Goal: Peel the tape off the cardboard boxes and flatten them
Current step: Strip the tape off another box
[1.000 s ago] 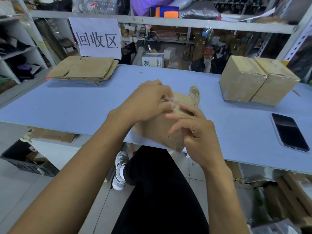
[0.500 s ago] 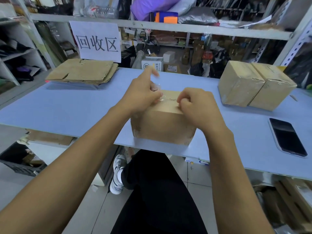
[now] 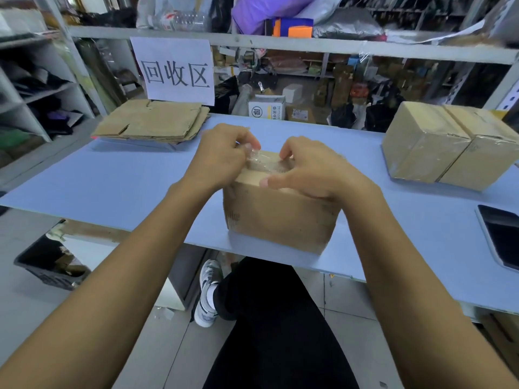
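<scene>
Behind, shelves (image 3: pixel 280 43) overlook blue table (image 3: pixel 126 178).

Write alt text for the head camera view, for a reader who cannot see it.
A person's left hand pinches clear tape at the top of a cardboard box on a blue table, while the right hand steadies the box. Flattened cardboard lies far left, two taped boxes far right, a phone at the right edge.
</scene>
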{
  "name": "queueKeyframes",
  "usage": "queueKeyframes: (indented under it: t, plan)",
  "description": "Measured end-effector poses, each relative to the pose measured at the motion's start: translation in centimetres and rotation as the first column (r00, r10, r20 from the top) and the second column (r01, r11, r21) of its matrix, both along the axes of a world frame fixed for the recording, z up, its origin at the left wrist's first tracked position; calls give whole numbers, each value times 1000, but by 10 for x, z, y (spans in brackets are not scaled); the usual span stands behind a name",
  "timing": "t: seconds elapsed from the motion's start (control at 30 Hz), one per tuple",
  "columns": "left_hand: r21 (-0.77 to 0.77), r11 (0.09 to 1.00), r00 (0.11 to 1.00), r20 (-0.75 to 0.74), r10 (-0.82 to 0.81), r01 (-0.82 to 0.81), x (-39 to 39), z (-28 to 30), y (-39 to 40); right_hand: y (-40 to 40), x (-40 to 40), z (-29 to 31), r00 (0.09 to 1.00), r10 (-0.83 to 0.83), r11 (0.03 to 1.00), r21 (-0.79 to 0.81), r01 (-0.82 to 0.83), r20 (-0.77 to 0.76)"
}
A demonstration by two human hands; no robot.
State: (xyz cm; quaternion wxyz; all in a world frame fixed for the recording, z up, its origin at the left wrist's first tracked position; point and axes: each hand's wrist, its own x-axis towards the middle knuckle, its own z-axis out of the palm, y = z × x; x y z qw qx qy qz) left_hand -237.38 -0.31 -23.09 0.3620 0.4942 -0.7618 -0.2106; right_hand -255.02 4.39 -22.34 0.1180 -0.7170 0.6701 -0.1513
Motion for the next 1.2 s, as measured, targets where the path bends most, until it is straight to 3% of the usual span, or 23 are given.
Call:
queueKeyframes:
  t: [0.07,0.17,0.4,0.6,0.73,0.9,1.07,1.2]
  plan:
    - [12,999,996,88,-34,33,-7,-3,0,-7,9,2,999,-9,1000,-23,8,-44]
    - [-8,1000,976,218,4,-2,-13,-11,2,-5,17,-12,996,20,993,-122,-10,88]
    - [-106,991,948,297,114,-86,-35,-3,10,-4,16,-17,977,68,996,-74,-54,202]
    - [-10,995,990,103,97,-97,-25,-4,2,-5,15,-16,975,83,996,-46,-75,204]
    - [79,979,979,-65,196,-190,5,4,-9,-5,15,-16,987,71,997,-31,-68,142]
    - [171,972,982,-77,175,-159,32,-6,-8,-3,17,-13,993,100,995,-31,-98,69]
    - [113,979,981,-81,177,-167,25,-10,-5,-4,17,-15,994,100,994,-54,-97,50]
    - [57,978,972,138,193,-202,15,-6,-3,-5,16,-16,992,111,992,-69,-107,56]
